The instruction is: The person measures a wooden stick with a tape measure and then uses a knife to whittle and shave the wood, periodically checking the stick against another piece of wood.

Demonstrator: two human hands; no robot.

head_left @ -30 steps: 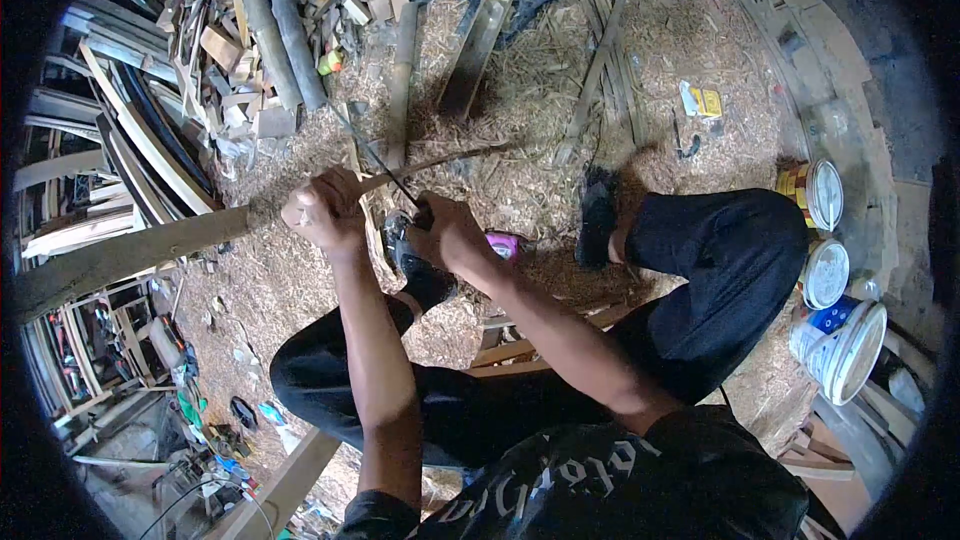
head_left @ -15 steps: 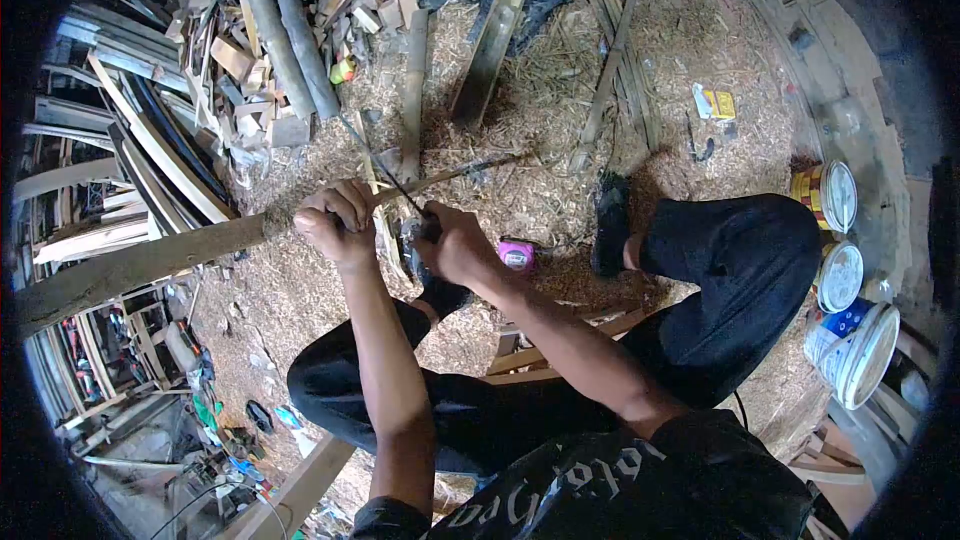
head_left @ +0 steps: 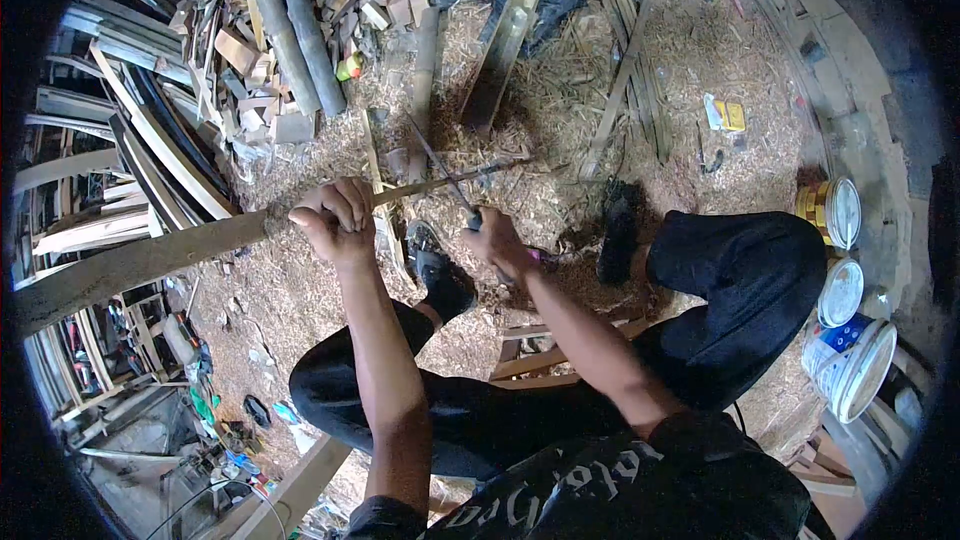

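My left hand is closed around a thin wooden stick whose dark, pointed end reaches to the right. Beneath that hand lies the end of a long wooden beam coming from the left. My right hand is wrapped round the dark handle of a long thin blade. The blade slants up and left, crossing the stick to the right of my left hand. Whether it is a knife or a file I cannot tell.
Wood offcuts and two grey poles are heaped at the upper left. Lidded buckets stand at the right. A plank lies ahead on the shavings. My right forearm partly hides a pink object.
My right hand has moved right and slightly down with the blade, which now crosses the stick farther right. The pink object has become mostly covered. My left hand has barely moved.
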